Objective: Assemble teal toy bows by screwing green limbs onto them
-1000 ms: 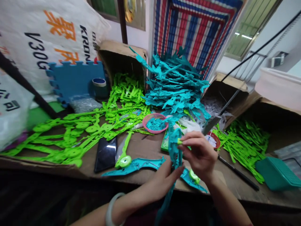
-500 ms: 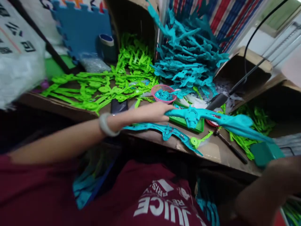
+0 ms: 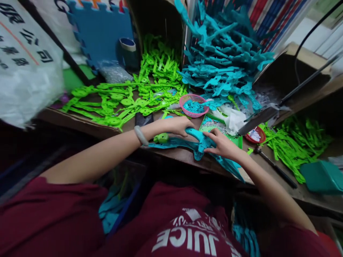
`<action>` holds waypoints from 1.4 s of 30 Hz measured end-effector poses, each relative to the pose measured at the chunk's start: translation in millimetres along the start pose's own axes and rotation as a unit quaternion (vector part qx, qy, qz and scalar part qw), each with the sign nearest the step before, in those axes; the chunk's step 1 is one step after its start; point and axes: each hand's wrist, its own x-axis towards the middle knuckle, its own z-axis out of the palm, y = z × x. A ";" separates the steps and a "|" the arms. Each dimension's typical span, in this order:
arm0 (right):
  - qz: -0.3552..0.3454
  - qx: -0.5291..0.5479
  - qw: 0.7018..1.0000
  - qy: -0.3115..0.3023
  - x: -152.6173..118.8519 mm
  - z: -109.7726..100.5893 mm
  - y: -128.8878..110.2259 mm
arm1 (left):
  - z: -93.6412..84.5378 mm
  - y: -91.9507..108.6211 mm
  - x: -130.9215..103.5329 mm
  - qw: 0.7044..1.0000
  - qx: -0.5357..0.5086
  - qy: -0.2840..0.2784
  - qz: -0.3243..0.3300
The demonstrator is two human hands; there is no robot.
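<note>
A curved blue plastic toy bow piece (image 3: 200, 149) lies low over the front edge of the workbench, its thick middle between my two hands. My left hand (image 3: 177, 125), with a pale bangle on the wrist, is closed around its left upper part. On the other side, my right hand (image 3: 224, 143) pinches the middle section between thumb and fingers. A second blue bow piece lay here earlier; whether the two overlap now is hard to tell. A lime-green part with a rounded end (image 3: 161, 137) shows just below my left wrist.
Behind my hands stand a pink basket (image 3: 193, 114) of small blue parts and a green tray (image 3: 237, 141). Stacked blue bow pieces (image 3: 227, 67) and lime-green parts (image 3: 115, 101) fill the back. A hammer (image 3: 276, 166) and a teal box (image 3: 321, 176) are at right.
The blue bow piece that my left hand held out to the right has come down to the bench front. My right hand has moved in from the far right and taken hold of it.
</note>
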 end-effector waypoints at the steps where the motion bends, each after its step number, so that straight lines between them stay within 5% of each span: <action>1: -0.005 0.001 1.000 0.001 2.6 0.4 2.8 | 1.0 -4.4 2.0 1.000 -0.002 0.002 0.001; 6: -0.043 -0.022 0.999 -0.008 12.4 4.5 15.7 | 6.1 -18.7 12.2 1.000 -0.011 -0.007 0.006; 9: -0.043 -0.022 0.999 0.022 9.0 4.7 27.3 | 5.7 -17.8 -6.0 0.995 0.018 0.098 0.009; 12: -0.028 0.003 0.998 0.063 -3.5 0.2 42.8 | 12.6 -13.3 -53.1 0.972 0.072 0.219 -0.036; 16: -0.003 0.032 0.996 0.088 -24.2 -9.4 59.1 | 42.5 -15.6 -121.0 0.982 0.106 0.149 -0.046; 19: 0.002 0.041 0.995 0.094 -32.6 -14.8 63.6 | 66.1 -20.6 -142.9 0.986 0.125 0.105 -0.023; 28: -0.014 0.071 0.997 0.038 -27.5 -9.6 77.2 | 80.7 -17.0 -135.9 0.986 0.138 0.088 -0.030; 33: -0.043 0.043 0.997 0.046 -13.2 -6.4 79.6 | 66.4 -4.8 -133.6 0.980 0.176 0.088 0.000; 39: -0.139 -0.106 0.981 0.082 -3.3 -23.1 25.2 | 21.0 45.5 -90.4 0.927 0.302 0.218 0.039; 42: -0.201 -0.198 0.947 0.154 -6.5 -34.0 -7.3 | 11.0 47.5 -60.8 0.946 0.276 0.171 0.021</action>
